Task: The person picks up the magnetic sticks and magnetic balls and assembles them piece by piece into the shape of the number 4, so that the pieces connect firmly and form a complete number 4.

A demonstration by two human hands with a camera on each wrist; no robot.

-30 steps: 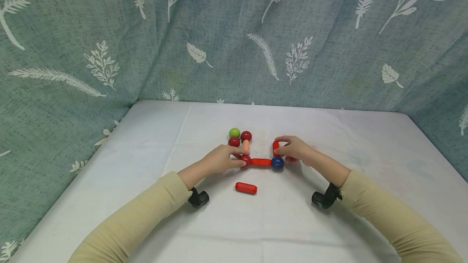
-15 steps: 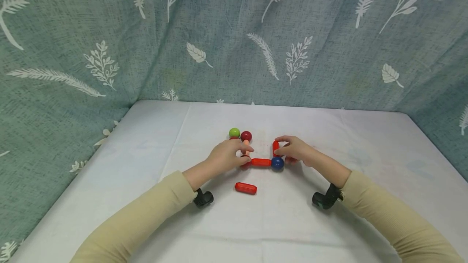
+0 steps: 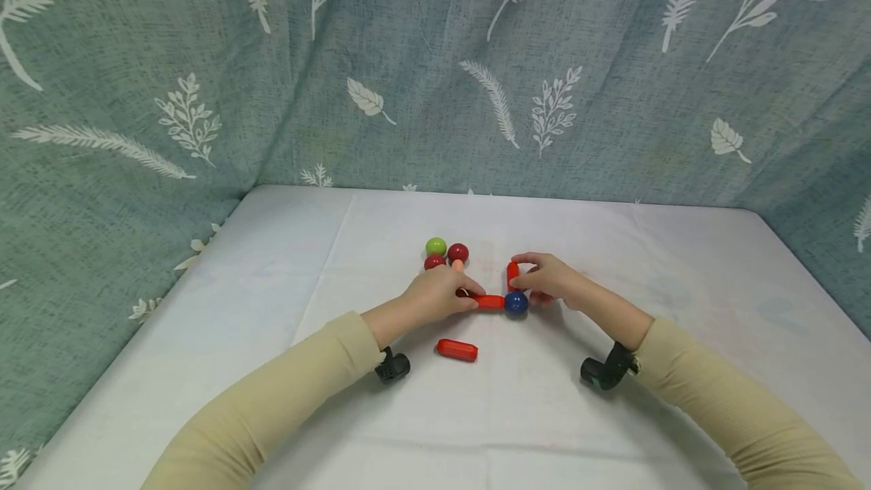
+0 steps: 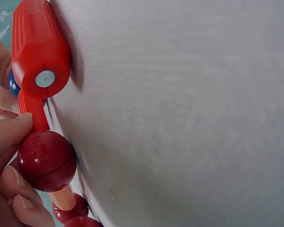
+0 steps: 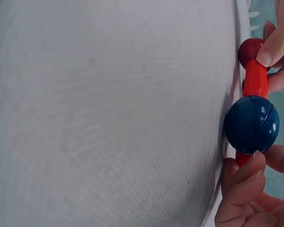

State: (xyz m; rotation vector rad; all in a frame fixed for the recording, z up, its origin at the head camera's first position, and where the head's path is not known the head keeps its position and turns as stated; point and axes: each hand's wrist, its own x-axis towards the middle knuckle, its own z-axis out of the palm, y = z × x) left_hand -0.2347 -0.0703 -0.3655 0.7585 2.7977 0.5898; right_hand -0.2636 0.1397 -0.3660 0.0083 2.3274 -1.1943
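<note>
My left hand [image 3: 438, 295] pinches a red magnetic rod [image 3: 491, 302] near its left end. That rod joins a dark red ball [image 4: 46, 161] to a blue ball [image 3: 516, 304]. The red ball sits under my left fingers, mostly hidden in the head view. My right hand [image 3: 553, 278] grips a second red rod [image 3: 512, 274], which runs away from the blue ball toward the back. From the dark red ball a peach-coloured rod [image 4: 64, 197] leads back to another dark red ball [image 3: 458, 253].
A loose red rod [image 3: 457, 350] with a silvery end lies in front of the joined pieces. Behind my left hand, a green ball [image 3: 436, 246] and one more dark red ball [image 3: 434, 262] stand close together. A leaf-patterned curtain [image 3: 422, 82] hangs beyond the white-covered table [image 3: 327, 414].
My left hand has moved right, from the dark red ball onto the red rod beside it. The right hand stays in place on its rod.
</note>
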